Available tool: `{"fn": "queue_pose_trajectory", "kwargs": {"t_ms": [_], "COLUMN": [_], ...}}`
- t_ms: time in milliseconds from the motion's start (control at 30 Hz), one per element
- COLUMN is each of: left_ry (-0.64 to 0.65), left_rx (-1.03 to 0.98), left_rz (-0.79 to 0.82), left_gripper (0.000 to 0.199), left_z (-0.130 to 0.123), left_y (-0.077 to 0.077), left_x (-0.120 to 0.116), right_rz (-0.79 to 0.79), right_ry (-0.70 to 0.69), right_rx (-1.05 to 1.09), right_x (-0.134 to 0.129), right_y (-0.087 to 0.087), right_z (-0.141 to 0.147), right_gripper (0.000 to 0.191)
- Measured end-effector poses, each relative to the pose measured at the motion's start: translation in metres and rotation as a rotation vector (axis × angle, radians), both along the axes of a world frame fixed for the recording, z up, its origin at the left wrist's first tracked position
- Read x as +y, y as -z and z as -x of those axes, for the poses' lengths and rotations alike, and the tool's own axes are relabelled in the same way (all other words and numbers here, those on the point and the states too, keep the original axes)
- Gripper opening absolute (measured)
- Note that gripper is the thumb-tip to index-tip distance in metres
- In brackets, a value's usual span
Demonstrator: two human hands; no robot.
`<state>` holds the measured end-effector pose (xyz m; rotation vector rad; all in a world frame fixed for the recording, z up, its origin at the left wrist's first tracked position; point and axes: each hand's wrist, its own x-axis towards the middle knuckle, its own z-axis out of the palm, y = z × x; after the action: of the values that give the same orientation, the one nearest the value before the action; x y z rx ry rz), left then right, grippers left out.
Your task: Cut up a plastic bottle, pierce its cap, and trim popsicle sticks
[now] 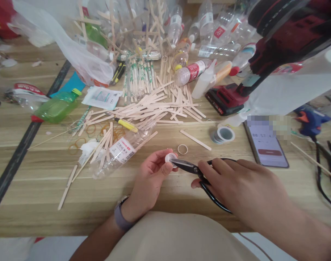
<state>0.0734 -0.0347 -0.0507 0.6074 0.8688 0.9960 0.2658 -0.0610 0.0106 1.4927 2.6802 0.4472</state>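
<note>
My left hand (151,177) pinches a small white bottle cap (170,158) between thumb and fingers, its hollow side turned up toward me. In my right hand (236,181) is a pair of black-handled scissors (185,166), the fingers wrapped around the handles. The blade tips reach into the cap's opening, and the blades look closed or nearly so. Just beyond the cap lies a thin ring (183,149) on the wooden table. A clear plastic bottle (122,152) with a white label lies on its side to the left of my left hand.
Loose wooden craft sticks (151,108) spread across the middle. Plastic bottles (206,21) crowd the back. A red-and-black power tool (230,96) stands at right, near a phone (267,145), a spool (223,134) and a blue glue gun (309,121). A yellow cutter (126,125) lies by rubber bands.
</note>
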Motion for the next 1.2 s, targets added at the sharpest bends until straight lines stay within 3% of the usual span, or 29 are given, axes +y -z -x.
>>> {"fn": "queue_pose_trajectory", "kwargs": {"t_ms": [333, 500, 633, 767, 1200], "left_ry": [0.079, 0.013, 0.011, 0.014, 0.046], "left_rx": [-0.021, -0.031, -0.024, -0.02, -0.007], "left_rz": [0.056, 0.05, 0.04, 0.028, 0.013], "left_gripper": [0.031, 0.034, 0.034, 0.034, 0.035], "left_z": [-0.001, -0.003, -0.004, -0.003, -0.003], "left_y": [0.0, -0.001, 0.0, 0.002, 0.001], "left_x": [-0.001, 0.0, 0.0, -0.002, -0.002], "right_rz": [0.008, -0.034, 0.034, 0.056, 0.089], "right_ry": [-0.012, 0.011, 0.03, 0.041, 0.042], "right_rx": [0.068, 0.07, 0.058, 0.065, 0.052], "right_x": [0.0, 0.003, 0.006, 0.006, 0.002], "right_y": [0.005, -0.005, -0.007, -0.005, -0.004], "right_z": [-0.002, -0.006, -0.01, -0.008, -0.001], "right_gripper": [0.039, 0.048, 0.032, 0.039, 0.03]}}
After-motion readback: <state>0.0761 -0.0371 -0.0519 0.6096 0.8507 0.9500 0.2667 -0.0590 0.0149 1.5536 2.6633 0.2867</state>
